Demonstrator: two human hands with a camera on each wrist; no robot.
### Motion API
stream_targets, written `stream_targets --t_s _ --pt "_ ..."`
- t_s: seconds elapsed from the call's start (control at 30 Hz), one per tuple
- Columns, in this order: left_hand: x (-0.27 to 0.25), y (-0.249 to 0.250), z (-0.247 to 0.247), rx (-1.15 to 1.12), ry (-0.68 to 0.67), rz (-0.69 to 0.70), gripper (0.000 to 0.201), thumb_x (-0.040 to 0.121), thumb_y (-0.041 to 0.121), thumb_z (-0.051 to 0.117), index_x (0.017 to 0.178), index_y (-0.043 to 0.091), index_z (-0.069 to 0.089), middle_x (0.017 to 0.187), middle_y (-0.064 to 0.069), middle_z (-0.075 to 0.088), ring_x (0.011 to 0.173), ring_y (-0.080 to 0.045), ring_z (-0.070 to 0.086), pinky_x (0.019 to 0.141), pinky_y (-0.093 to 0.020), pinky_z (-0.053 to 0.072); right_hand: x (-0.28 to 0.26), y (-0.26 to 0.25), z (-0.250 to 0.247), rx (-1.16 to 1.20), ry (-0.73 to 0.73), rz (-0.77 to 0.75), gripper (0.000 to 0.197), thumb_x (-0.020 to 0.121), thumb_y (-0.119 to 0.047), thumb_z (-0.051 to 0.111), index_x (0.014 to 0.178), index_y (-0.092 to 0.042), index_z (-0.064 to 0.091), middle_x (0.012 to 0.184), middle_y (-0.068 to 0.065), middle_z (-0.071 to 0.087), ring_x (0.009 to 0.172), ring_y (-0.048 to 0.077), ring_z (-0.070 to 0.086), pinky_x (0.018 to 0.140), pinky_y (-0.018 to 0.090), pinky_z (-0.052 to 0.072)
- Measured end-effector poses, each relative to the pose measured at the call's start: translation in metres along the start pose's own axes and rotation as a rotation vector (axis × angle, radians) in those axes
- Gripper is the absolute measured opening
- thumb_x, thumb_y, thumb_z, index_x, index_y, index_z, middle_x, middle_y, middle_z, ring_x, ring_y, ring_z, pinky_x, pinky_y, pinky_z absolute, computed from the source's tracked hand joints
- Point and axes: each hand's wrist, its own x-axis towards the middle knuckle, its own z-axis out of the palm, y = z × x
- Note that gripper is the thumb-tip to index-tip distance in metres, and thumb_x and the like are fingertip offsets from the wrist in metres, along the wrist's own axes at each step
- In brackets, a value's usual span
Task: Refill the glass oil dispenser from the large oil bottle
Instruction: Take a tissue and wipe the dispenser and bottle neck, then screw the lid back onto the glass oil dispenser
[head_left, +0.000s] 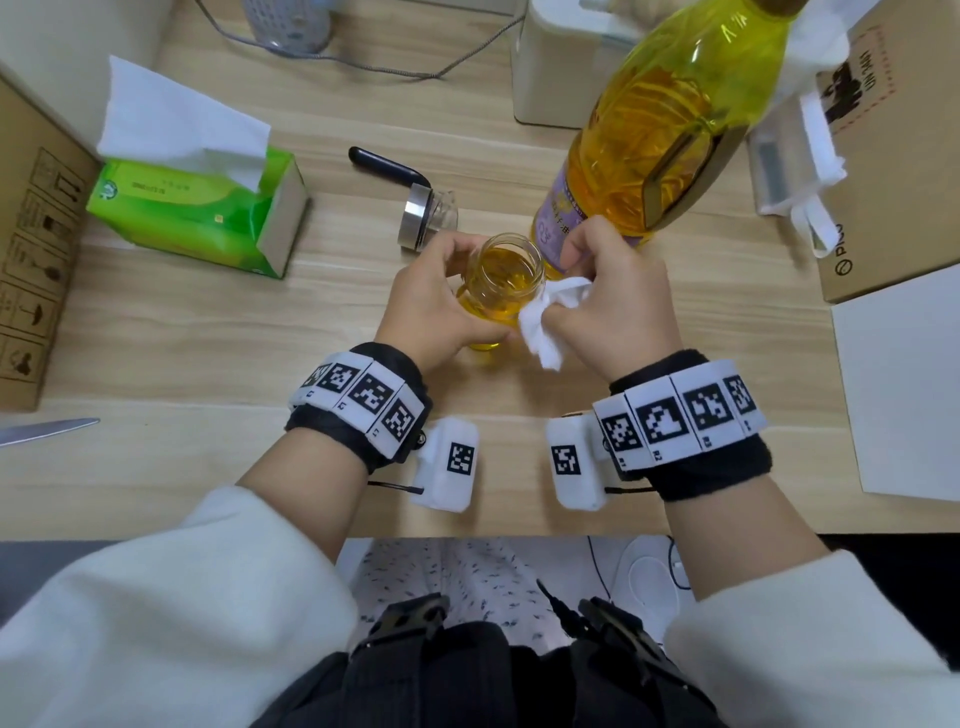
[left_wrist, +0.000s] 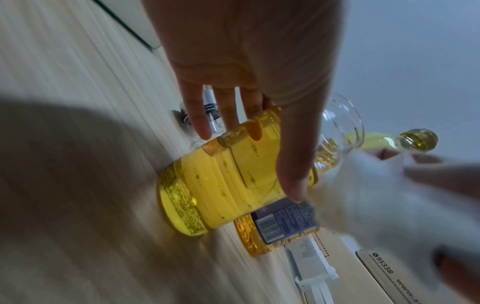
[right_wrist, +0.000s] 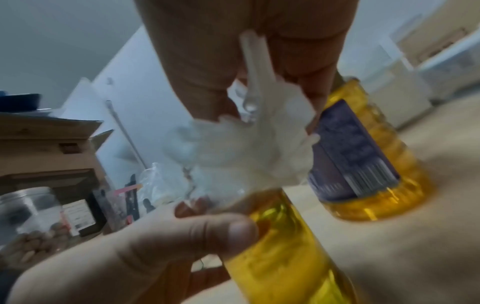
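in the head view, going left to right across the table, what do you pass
cardboard box → green tissue pack → dispenser lid → glass oil dispenser → crumpled tissue → white paper sheet

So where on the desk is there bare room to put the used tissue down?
Bare wood lies between the tissue box and the left hand, and along the near edge below both wrists. It is crowded behind the glass dispenser: its lid and the large oil bottle stand there.
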Motion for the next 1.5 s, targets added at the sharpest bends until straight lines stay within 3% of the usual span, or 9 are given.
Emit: stream_targets --t_s 0.17,0.3,0.53,0.87,1.0,1.17,1.3,1.4,1.5 --pt "-0.002 0.004 0.003 0.054 0.080 -0.013 0.077 0.045 0.018 0.091 0.104 0.026 0.042 0.104 0.013 0.052 0.103 -0.006 0.050 0.092 -0.022 0.041 -0.009 0.030 0.012 0.205 -0.021 0.281 0.019 0.070 0.002 0.058 0.076 -0.015 0.052 0.065 -0.008 0.048 0.061 0.006 0.045 0.051 0.007 0.034" --pt "-0.003 0.005 0.005 0.056 0.091 -0.034 0.077 0.046 0.019 0.091 0.105 0.027 0.041 0.106 0.012 0.051 0.105 -0.007 0.049 0.096 -0.029 0.044 -0.008 0.060 0.014 0.431 0.049 0.506 0.029 0.075 0.005 0.051 0.065 -0.022 0.052 0.068 -0.006 0.050 0.061 0.009 0.046 0.046 0.011 0.037" --pt "-0.002 0.006 0.004 0.061 0.090 -0.057 0.079 0.045 0.018 0.091 0.106 0.026 0.042 0.110 0.009 0.053 0.107 -0.009 0.050 0.100 -0.038 0.045 0.016 0.088 -0.029 0.545 0.578 0.523 0.015 0.085 -0.005 0.054 0.094 -0.016 0.059 0.096 0.002 0.056 0.080 0.012 0.053 0.056 0.002 0.040" --pt "0.003 0.014 0.012 0.091 0.109 -0.062 0.079 0.045 0.014 0.091 0.105 0.021 0.040 0.109 0.006 0.053 0.105 -0.010 0.050 0.093 -0.022 0.039 0.073 0.127 -0.009 0.322 0.019 0.573 0.063 0.082 -0.011 0.053 0.142 -0.020 0.034 0.156 0.005 0.023 0.137 0.031 0.034 0.113 0.045 0.030" --pt "0.006 0.015 0.014 0.107 0.102 -0.067 0.079 0.044 0.015 0.091 0.104 0.022 0.040 0.108 0.005 0.052 0.105 -0.011 0.050 0.094 -0.024 0.040 0.067 0.128 -0.018 0.042 0.014 0.562 0.059 0.081 -0.018 0.058 0.136 -0.033 0.041 0.155 0.005 0.017 0.139 0.031 0.022 0.114 0.044 0.023" --pt "0.005 0.016 0.012 0.107 0.097 -0.061 0.078 0.045 0.013 0.091 0.106 0.021 0.043 0.108 0.007 0.053 0.107 -0.012 0.051 0.096 -0.027 0.042 0.047 0.096 -0.062 0.301 0.383 0.398 0.026 0.075 -0.004 0.062 0.096 -0.019 0.067 0.115 0.006 0.061 0.106 0.020 0.056 0.088 0.025 0.042" --pt "0.004 0.015 0.003 0.079 0.089 -0.052 0.077 0.044 0.008 0.091 0.104 0.022 0.045 0.106 0.008 0.055 0.106 -0.012 0.052 0.097 -0.038 0.046 0.033 0.051 -0.078 0.309 -0.129 0.174 0.021 0.077 -0.005 0.068 0.070 -0.025 0.063 0.075 -0.005 0.063 0.077 0.012 0.057 0.077 0.030 0.052" --pt "0.000 0.007 -0.014 0.050 0.104 -0.058 0.077 0.042 0.006 0.091 0.102 0.026 0.047 0.101 0.015 0.056 0.104 -0.010 0.054 0.095 -0.040 0.048 0.030 0.015 -0.054 0.295 -0.503 0.036 0.021 0.083 -0.002 0.062 0.082 -0.023 0.064 0.078 0.003 0.062 0.074 0.012 0.057 0.066 0.022 0.050" --pt "-0.007 -0.003 -0.033 0.035 0.129 -0.044 0.075 0.040 0.005 0.091 0.092 0.035 0.046 0.099 0.020 0.055 0.101 -0.008 0.054 0.089 -0.033 0.049 0.041 -0.009 -0.006 0.268 -0.537 -0.026 0.026 0.087 0.000 0.052 0.108 -0.013 0.061 0.096 0.007 0.058 0.082 0.014 0.054 0.074 0.028 0.048"
